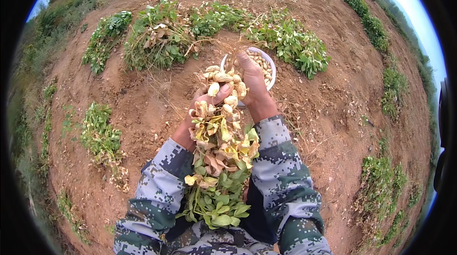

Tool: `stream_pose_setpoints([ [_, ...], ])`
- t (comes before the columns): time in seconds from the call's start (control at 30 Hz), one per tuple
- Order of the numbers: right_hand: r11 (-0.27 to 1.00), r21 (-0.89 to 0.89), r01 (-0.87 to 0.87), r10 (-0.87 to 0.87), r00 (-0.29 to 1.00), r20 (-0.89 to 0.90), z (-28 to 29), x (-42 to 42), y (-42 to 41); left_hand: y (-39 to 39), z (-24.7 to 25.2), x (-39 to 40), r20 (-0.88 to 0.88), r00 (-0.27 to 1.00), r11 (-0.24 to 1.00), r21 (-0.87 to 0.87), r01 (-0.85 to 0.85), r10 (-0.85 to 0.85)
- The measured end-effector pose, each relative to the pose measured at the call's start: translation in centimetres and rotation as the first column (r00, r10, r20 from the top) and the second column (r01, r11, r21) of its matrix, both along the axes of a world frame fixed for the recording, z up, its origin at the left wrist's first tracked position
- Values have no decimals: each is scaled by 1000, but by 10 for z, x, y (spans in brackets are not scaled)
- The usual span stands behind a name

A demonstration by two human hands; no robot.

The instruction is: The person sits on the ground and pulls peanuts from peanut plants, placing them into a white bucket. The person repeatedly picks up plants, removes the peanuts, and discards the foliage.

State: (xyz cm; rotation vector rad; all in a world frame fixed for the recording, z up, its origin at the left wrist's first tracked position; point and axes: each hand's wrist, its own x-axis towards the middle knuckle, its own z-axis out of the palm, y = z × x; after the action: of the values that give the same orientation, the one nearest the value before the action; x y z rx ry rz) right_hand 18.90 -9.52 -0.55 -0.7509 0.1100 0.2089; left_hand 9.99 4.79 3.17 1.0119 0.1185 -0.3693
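Observation:
A pulled-up peanut plant [221, 162] lies along my forearms, its leafy top towards my body and its roots [232, 46] pointing away. My left hand [209, 99] is closed around the stems just below a cluster of pale peanut pods [223, 77], thumb across them. On the other side, my right hand [254, 80] grips the plant near the roots, thumb uppermost; its fingers are mostly hidden. Beneath and beyond that hand stands a white bucket [273, 69] holding many loose peanuts [262, 63]. Yellowed, dry leaves hang between the pods and the green foliage.
Uprooted peanut plants form an arc beyond the bucket, including a left heap [157, 37] and a right heap [296, 44]. Another plant with pods [101, 133] lies to my left, more [378, 187] to my right. Brown soil [139, 108] surrounds them; shrubs [53, 30] border the field.

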Motion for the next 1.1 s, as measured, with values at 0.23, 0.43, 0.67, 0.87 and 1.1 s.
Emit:
stream_pose_setpoints([
  [0.23, 955, -118, 273, -296, 919, -262, -43, 57, -17, 0, 15, -4, 66, 995, 996, 30, -79, 77],
  [0.43, 842, -317, 437, -449, 893, 39, -38, 79, -21, 9, 20, -9, 16, 997, 993, 92, -74, 72],
  [0.67, 614, -495, 615, -543, 784, 301, -52, 115, -39, 14, 33, -17, -7, 992, 989, 72, -125, 126],
  [0.87, 534, -661, 527, -421, 844, 333, -105, 135, -65, 17, 35, -16, 30, 995, 992, 77, -101, 99],
  [1.1, 398, -827, 397, -303, 908, 290, -109, 118, -83, 23, 30, -14, 100, 994, 990, 129, -50, 38],
])
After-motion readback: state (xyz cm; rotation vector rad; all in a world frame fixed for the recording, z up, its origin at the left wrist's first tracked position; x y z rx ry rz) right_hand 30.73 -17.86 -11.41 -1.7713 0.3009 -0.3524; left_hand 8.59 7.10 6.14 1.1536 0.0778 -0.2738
